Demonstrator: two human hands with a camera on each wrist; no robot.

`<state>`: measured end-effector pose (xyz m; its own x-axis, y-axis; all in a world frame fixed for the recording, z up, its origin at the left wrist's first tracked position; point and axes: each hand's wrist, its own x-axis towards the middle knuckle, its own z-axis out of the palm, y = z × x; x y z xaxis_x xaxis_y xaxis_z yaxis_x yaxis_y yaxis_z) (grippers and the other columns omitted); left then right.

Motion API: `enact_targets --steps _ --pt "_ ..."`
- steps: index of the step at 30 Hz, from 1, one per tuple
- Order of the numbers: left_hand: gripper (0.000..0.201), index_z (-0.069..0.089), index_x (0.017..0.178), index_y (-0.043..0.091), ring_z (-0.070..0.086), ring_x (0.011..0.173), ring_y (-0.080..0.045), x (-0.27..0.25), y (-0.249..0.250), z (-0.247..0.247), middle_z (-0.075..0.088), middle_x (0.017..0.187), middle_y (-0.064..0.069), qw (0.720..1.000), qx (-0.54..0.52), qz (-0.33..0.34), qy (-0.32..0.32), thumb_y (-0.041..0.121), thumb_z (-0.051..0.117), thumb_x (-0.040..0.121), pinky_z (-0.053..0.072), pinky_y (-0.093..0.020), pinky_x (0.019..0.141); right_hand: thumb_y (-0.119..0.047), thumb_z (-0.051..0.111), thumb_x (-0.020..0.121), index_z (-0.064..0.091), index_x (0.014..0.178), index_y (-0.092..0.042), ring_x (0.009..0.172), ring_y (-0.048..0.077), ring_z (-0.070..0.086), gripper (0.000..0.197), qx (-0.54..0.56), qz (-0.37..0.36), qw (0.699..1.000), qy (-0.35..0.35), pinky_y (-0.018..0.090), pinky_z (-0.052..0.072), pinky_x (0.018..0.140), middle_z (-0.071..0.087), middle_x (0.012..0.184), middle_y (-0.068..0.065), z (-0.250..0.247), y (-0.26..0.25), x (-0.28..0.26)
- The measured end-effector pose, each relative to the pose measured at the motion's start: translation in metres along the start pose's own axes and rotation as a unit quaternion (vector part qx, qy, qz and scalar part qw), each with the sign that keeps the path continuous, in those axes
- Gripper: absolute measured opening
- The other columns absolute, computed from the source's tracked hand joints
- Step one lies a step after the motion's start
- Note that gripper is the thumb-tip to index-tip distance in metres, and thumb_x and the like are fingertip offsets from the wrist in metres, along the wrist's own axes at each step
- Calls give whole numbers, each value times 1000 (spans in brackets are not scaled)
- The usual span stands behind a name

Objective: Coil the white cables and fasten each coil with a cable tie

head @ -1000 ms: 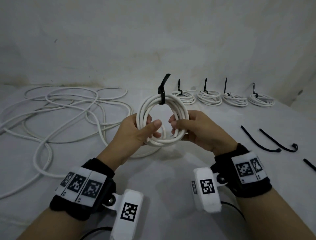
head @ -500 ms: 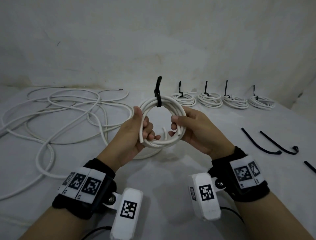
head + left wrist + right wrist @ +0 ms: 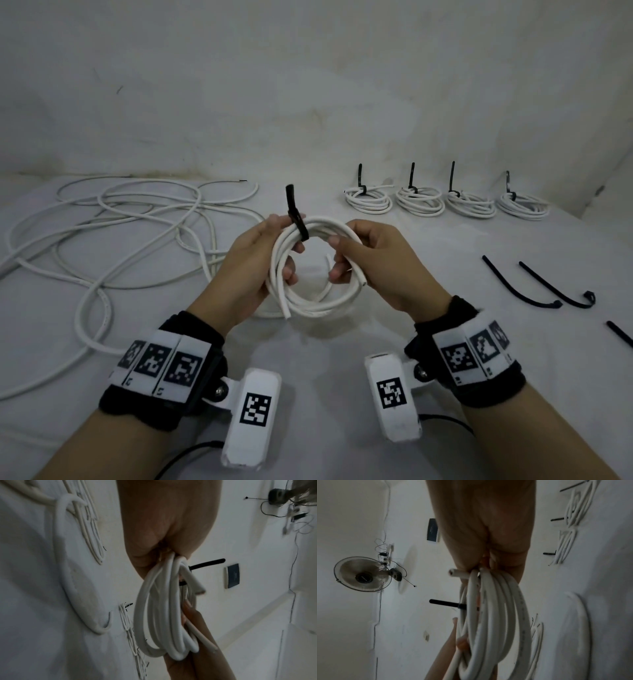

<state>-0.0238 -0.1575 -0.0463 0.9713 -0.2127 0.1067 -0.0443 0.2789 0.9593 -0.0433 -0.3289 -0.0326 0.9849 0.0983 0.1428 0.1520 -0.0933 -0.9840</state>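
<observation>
Coil (image 3: 310,270) now tipped flatter, tie (image 3: 296,216) swung toward left hand (image 3: 253,263); both it and right hand (image 3: 373,263) grip coil mid-table above cloth, tie looped, likely ready to set down.

Black wristbands (image 3: 161,373), white marker-tagged cameras (image 3: 251,416)

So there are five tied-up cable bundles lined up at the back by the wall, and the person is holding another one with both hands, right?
Not quite: the head view shows four tied coils at the back by the wall, not five. The rest is right: the left hand and right hand both hold another coil, with a black cable tie around it.
</observation>
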Motion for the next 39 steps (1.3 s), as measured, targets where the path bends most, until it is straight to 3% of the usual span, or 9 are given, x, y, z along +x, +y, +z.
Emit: enact_targets --steps 3,7,8,11,14,20,32,36,39 --pt "45 60 113 9 42 45 -10 0 3 1 62 69 1 1000 -1 10 3 43 36 97 44 -23 48 -10 59 93 58 87 -3 53 18 65 9 8 -6 1000 27 27 54 52 59 62 5 4 1 2" --pt "14 56 103 10 37 42 -9 -3 4 3 60 66 0 999 13 20 40 21 53 95 38 -20 43 -15 61 92 58 92 0 62 24 70 14 -20 -16 999 27 39 59 62 63 67 8 7 2 2" --pt "11 56 100 10 35 41 -8 -3 3 2 58 66 -1 998 15 24 51 19 54 94 35 -19 41 -17 62 92 60 93 -1 66 24 71 17 -46 -27 998 29 38 59 66 65 71 8 8 -1 2" --pt "5 58 94 12 32 39 -7 -1 4 1 53 67 -4 997 30 33 62 17 56 94 29 -18 40 -25 66 89 66 96 -14 75 6 66 13 -166 -111 978 60 15 50 66 68 85 -3 11 -10 8" --pt "6 60 93 13 31 38 -7 -4 2 2 51 66 -4 997 59 33 35 18 58 92 26 -19 40 -21 68 87 67 96 -22 86 3 64 9 -205 -171 963 44 13 50 76 67 99 -3 13 -24 18" --pt "8 60 90 19 31 43 -11 -7 2 3 51 64 0 995 97 33 -12 24 55 94 24 -21 44 -11 70 82 59 69 -7 67 23 61 18 -295 -242 923 49 32 50 66 65 68 9 21 -35 31" --pt "7 62 94 17 37 44 -10 -6 2 0 50 59 1 990 129 62 -12 22 59 91 32 -20 43 -15 62 90 53 80 0 75 30 65 21 -294 -212 929 77 41 51 70 67 77 17 14 -31 33" --pt "7 61 91 16 34 44 -9 -6 -1 4 47 60 -1 993 101 57 11 20 57 93 29 -20 42 -21 65 89 59 86 -12 76 16 68 11 -221 -153 962 49 32 55 75 70 82 4 9 -26 23" --pt "10 59 95 14 33 42 -8 -4 0 9 47 60 0 996 50 65 36 21 52 96 30 -19 41 -34 62 91 57 106 -16 78 17 71 24 -185 -42 981 -32 33 57 73 71 92 3 1 -16 9"
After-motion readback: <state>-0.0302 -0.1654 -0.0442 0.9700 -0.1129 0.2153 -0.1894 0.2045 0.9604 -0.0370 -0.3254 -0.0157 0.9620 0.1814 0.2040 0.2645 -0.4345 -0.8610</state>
